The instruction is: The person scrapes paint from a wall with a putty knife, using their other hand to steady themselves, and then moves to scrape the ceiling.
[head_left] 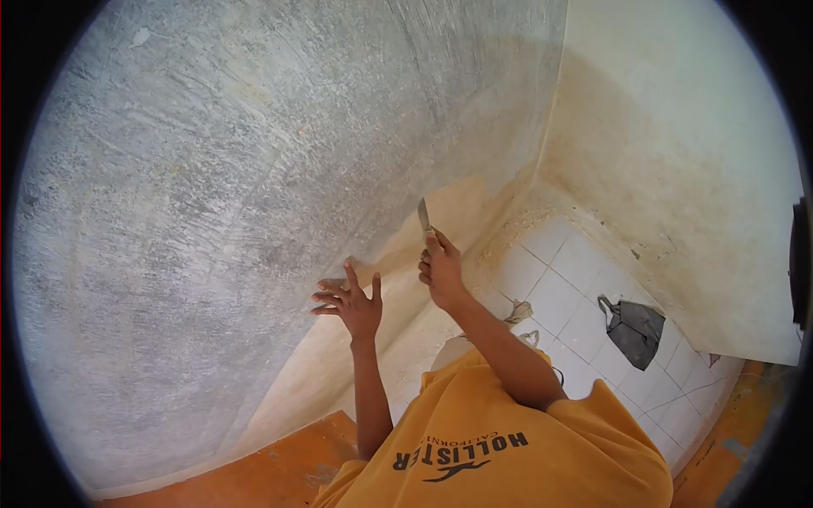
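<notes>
Both hands are raised against a rough grey plastered wall (254, 169), near the corner where it meets a paler cream wall (677, 152). Left hand (351, 300) is spread open, fingers apart, its fingertips laid flat on the grey surface just where the grey gives way to a smoother tan band lower down. Right hand (440, 269) is closed in a fist around the handle of a scraper (423, 218), whose narrow blade is pointed upward and is held just beside the wall, at the edge between grey and tan; whether the blade actually touches the plaster cannot be told. The two hands are held near each other but apart, the left a little lower and further from the corner. An orange shirt (508, 449) with dark lettering is seen below the arms. On the white tiled floor (559, 288) beneath, a grey bag (635, 330) is lying near the foot of the cream wall, well apart from the hands, and a small crumpled scrap (518, 311) is lying closer in. The step in hand is judged to be scraping or smoothing of the wall surface along the boundary of the tan patch, with the free hand used to brace or to feel the finish. For the next stroke, the blade would need to be laid at a shallow angle and drawn with even pressure, so that the plaster is not gouged.
</notes>
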A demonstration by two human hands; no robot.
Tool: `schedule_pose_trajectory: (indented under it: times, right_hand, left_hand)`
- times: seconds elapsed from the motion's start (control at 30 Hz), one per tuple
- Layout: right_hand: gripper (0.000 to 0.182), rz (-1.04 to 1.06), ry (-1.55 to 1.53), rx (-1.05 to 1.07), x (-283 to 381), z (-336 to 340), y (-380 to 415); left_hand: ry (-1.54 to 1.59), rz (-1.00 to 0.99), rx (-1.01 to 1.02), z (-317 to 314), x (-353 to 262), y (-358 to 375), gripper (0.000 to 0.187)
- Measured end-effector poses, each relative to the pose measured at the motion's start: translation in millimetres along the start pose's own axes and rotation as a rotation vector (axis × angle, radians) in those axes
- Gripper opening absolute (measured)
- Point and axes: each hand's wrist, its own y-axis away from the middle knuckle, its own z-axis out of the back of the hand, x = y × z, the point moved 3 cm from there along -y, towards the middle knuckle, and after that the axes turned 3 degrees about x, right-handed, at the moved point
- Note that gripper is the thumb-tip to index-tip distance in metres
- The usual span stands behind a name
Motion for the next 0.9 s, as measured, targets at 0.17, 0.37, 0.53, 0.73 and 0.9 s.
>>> schedule_pose_trajectory:
  times: [0.17,0.37,0.53,0.73,0.9]
  right_hand:
    - [0.040,0.027,0.073,-0.123,-9.2,-23.3,12.6]
    - [0.036,-0.023,0.012,-0.061,-7.8,-19.6,16.1]
    - [0.032,-0.062,-0.046,0.010,7.4,-9.4,-1.4]
    - [0.041,-0.092,0.020,0.061,-8.7,-33.0,38.0]
    - [0.038,-0.055,-0.062,0.044,17.6,-1.1,0.6]
  left_hand:
    - [-0.026,-0.003,-0.018,-2.4,0.6,-3.0,0.088]
    - [-0.009,-0.002,-0.041,-1.7,-2.9,0.5,0.090]
    - [0.039,0.008,-0.060,-5.0,3.7,0.4,0.085]
    - [-0.004,0.018,-0.084,-7.9,-2.3,-1.4,0.085]
    - [-0.064,0.003,-0.025,-6.1,0.8,1.3,0.090]
